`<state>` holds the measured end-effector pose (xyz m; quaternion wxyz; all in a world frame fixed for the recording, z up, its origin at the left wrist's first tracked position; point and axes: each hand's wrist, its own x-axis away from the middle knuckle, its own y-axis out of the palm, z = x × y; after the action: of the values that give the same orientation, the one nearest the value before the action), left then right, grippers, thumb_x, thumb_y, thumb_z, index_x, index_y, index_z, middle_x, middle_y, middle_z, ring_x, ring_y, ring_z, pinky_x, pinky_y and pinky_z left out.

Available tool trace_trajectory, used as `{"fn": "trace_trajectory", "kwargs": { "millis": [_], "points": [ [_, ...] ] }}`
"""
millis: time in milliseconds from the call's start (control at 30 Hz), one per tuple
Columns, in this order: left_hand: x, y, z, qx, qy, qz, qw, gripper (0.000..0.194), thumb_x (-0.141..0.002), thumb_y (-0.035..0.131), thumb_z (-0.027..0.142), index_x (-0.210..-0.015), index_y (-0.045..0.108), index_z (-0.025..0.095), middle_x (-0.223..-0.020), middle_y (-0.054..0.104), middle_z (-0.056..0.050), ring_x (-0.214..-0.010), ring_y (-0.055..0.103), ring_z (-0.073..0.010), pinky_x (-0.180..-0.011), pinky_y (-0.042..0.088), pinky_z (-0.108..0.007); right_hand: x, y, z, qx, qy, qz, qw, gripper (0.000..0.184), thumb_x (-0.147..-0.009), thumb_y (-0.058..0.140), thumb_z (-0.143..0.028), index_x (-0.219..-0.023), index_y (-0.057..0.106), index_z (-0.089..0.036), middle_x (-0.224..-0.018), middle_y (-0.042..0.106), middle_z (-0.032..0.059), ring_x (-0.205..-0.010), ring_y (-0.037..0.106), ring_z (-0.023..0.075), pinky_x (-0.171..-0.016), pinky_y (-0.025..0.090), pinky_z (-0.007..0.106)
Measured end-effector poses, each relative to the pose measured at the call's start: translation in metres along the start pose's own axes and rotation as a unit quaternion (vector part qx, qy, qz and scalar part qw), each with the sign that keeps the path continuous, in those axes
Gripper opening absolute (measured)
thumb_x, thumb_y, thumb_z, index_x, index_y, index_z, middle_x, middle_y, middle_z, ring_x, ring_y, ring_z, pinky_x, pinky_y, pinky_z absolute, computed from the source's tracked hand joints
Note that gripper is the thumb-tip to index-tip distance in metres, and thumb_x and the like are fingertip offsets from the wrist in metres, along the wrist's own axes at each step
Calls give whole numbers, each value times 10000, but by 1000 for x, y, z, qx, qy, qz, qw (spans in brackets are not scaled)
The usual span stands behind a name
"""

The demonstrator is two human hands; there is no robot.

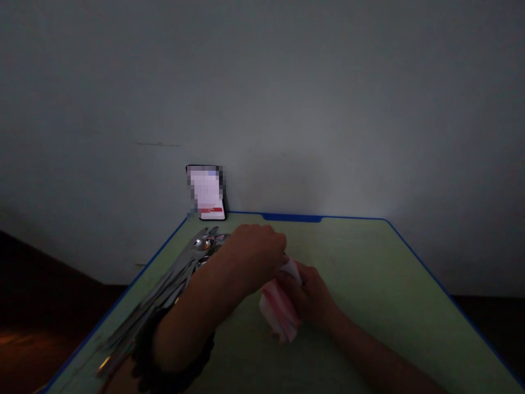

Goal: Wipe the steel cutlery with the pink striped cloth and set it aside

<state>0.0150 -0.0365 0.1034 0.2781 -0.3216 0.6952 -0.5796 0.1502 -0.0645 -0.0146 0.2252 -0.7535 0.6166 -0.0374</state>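
The scene is dim. My right hand [309, 293] is closed around a white cloth with red stripes [279, 312], held just above a green table [369, 273]. My left hand [256, 249] reaches across from the left, its fingers curled shut at the top of the cloth; whatever they pinch there is hidden. A dark bracelet sits on my left wrist [151, 355]. Several metal spoons [192, 254] lie in a row along the table's left side, partly hidden under my left forearm.
A small card or phone [206, 192] leans against the grey wall at the table's back left corner. The table has a blue edge [291, 217]. Dark floor lies to the left and right.
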Motion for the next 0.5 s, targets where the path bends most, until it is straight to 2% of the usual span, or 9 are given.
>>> {"fn": "trace_trajectory", "kwargs": {
  "millis": [100,167,300,367,500],
  "points": [
    [5,-3,-6,18,-4,-8,1000,281,-857,434,343,-791,632,154,-665,622,-75,-613,598,-206,-526,389,-273,-2,-2,1,32,-15,22,999,223,-835,440,-339,-793,575,-166,-638,576,-5,-550,465,92,-530,338,211],
    [9,-7,-12,66,28,-33,997,321,-872,406,365,-781,636,161,-681,628,-68,-609,589,-185,-521,379,-256,-4,-5,2,39,-28,31,998,218,-830,456,-352,-850,586,-178,-682,608,6,-584,501,105,-552,356,217],
    [14,-14,-19,131,64,-33,989,282,-877,404,293,-779,649,192,-694,640,-40,-618,576,-154,-548,374,-237,-6,-8,8,33,-44,38,998,236,-834,452,-359,-948,577,-195,-773,636,25,-653,542,129,-595,389,229],
    [14,-15,-19,141,66,-24,988,263,-865,428,278,-765,657,198,-680,642,-33,-612,572,-149,-557,369,-237,-5,-9,10,35,-47,40,998,228,-837,449,-357,-928,574,-190,-734,618,18,-617,526,122,-568,377,224],
    [11,-14,-18,172,97,-16,980,239,-850,458,263,-742,664,208,-649,640,-10,-586,562,-129,-551,355,-224,-4,-11,13,29,-63,1,998,216,-842,443,-351,-831,576,-180,-657,572,-6,-542,471,94,-511,332,212]
  ]
}}
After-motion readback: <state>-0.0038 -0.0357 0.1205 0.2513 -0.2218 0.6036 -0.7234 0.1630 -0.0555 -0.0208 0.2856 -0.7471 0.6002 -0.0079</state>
